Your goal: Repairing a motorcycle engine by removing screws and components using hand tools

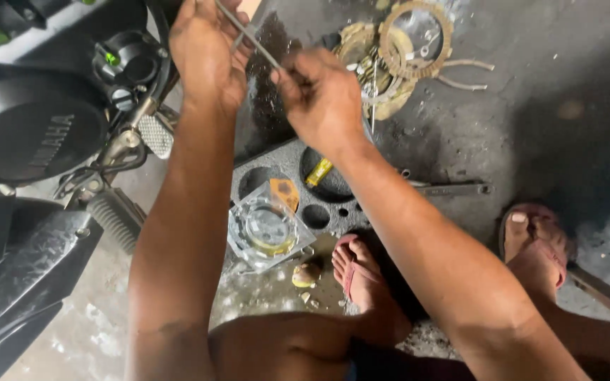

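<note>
At far left stands a black motorcycle point(30, 141), its ribbed footpeg point(116, 219) jutting toward the person's knee. Just right of the engine cover, the left hand point(202, 49) is raised and closed around the upper end of a thin metal rod point(248, 35). The right hand point(319, 95) pinches the rod's lower end, fingers curled tight, both forearms stretched forward and converging over the floor point(531, 106). Below them lies a grey tray point(284, 162) with round holes, a clear plastic packet point(266, 229) resting on it. Further right, a heap of ringed clutch plates point(397, 49) sits on the grimy concrete, and a flat wrench point(453, 189) lies beside a sandalled foot point(534, 243). Oily fingers look likely to let the slim rod slip and drop among the loose plates; bending it under opposing pulls seems another risk.
</note>
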